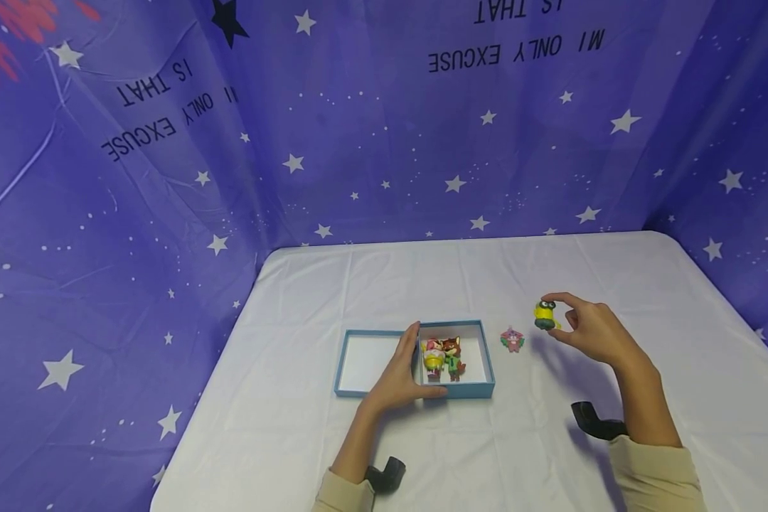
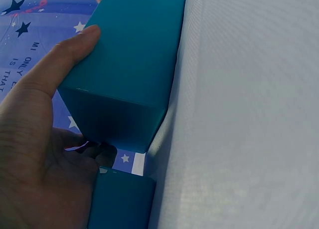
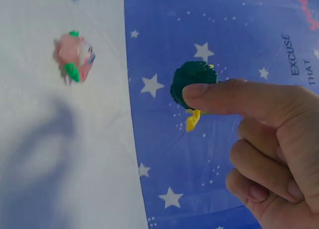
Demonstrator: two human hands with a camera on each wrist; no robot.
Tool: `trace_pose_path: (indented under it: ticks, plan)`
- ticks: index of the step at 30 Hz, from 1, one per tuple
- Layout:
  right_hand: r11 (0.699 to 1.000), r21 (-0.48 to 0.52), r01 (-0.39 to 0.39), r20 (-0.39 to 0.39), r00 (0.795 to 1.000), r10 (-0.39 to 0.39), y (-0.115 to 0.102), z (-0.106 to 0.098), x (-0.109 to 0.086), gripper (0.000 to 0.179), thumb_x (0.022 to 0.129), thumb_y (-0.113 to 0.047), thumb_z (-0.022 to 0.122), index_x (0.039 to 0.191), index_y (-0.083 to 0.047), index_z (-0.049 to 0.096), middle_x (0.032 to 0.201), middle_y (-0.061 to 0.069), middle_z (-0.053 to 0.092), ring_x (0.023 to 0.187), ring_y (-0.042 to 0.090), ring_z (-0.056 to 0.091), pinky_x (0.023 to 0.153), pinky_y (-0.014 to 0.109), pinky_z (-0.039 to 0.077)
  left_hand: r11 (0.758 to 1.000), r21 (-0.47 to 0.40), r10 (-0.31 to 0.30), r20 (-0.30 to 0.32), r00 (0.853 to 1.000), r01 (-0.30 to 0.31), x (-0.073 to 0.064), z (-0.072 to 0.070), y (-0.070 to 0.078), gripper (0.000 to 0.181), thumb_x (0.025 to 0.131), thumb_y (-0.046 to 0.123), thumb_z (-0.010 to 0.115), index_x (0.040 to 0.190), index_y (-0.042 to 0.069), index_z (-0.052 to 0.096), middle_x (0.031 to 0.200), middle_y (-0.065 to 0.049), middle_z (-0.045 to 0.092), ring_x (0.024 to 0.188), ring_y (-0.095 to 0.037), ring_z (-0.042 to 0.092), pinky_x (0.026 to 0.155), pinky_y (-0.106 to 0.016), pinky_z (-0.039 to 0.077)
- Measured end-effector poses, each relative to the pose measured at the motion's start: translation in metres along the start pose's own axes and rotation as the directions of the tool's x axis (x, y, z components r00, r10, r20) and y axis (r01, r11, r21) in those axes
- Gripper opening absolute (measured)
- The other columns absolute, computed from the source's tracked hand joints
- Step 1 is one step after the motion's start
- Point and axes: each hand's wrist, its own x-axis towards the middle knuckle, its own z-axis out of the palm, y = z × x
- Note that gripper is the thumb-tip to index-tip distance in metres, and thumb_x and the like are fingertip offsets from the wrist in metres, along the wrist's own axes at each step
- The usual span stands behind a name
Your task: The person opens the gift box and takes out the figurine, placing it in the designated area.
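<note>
The right hand (image 1: 595, 331) pinches a yellow figurine (image 1: 544, 314); the left hand (image 1: 397, 378), fingers extended, braces the box (image 1: 476, 390), apparently for steadiness.

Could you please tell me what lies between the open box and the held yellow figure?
In the head view, a small pink figure lies on the white cloth between the box and the yellow figure.

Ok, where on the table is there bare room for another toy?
The white tablecloth is bare behind the blue box toward the curtain, and left of the blue-rimmed tray to the table edge. Crowded: around the pink figure, between box and right hand; also the box's left part, where two figures lie beside the left hand.
</note>
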Motion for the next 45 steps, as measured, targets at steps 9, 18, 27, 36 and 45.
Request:
trace_pose_path:
  ticks: [9,18,27,36,45]
  plan:
    - [0.998,-0.014,-0.058,0.066,0.996,0.059,0.015,0.002,-0.007,0.052,0.071,-0.008,0.077,0.119,-0.009,0.055,0.055,-0.006,0.031,0.046,0.008,0.025,0.042,0.024,0.023,1.000,0.005,0.002,0.000,1.000,-0.002,0.000,0.000,0.001,0.121,0.064,0.039,0.083,0.149,0.014,0.002,0.154,-0.008,0.007,0.138,-0.026,0.014,0.107,-0.045,0.023]
    - [0.996,-0.004,-0.088,0.118,0.989,0.088,0.027,0.010,-0.009,0.054,0.071,-0.007,0.076,0.121,-0.008,0.055,0.057,-0.003,0.033,0.048,0.010,0.028,0.043,0.024,0.023,1.000,0.003,0.006,-0.004,1.000,-0.006,0.000,0.000,0.000,0.121,0.063,0.038,0.084,0.149,0.010,0.004,0.154,-0.007,0.008,0.138,-0.026,0.015,0.107,-0.045,0.023]
    - [0.996,0.004,-0.084,0.168,0.982,0.082,0.039,0.023,-0.009,0.050,0.072,-0.006,0.075,0.118,-0.005,0.056,0.056,-0.004,0.033,0.050,0.010,0.026,0.046,0.025,0.021,1.000,0.008,0.002,-0.003,1.000,-0.002,-0.001,0.000,0.000,0.121,0.063,0.040,0.083,0.150,0.015,0.002,0.154,-0.007,0.007,0.138,-0.026,0.015,0.107,-0.045,0.022]
    - [0.995,0.021,-0.094,0.201,0.976,0.088,0.043,0.028,-0.009,0.048,0.073,-0.006,0.073,0.118,-0.004,0.057,0.057,-0.004,0.034,0.050,0.010,0.027,0.045,0.025,0.023,1.000,0.006,0.002,-0.002,1.000,-0.002,0.000,0.000,-0.001,0.121,0.063,0.040,0.083,0.149,0.012,0.003,0.154,-0.008,0.008,0.138,-0.026,0.015,0.107,-0.045,0.023]
    - [0.992,0.031,-0.124,0.221,0.968,0.115,0.048,0.034,-0.008,0.052,0.071,-0.002,0.071,0.121,-0.004,0.056,0.055,-0.004,0.032,0.049,0.010,0.027,0.043,0.025,0.024,1.000,0.007,-0.018,0.002,1.000,0.018,-0.001,-0.001,0.001,0.120,0.064,0.042,0.082,0.150,0.018,0.002,0.154,-0.006,0.007,0.138,-0.024,0.015,0.107,-0.045,0.023]
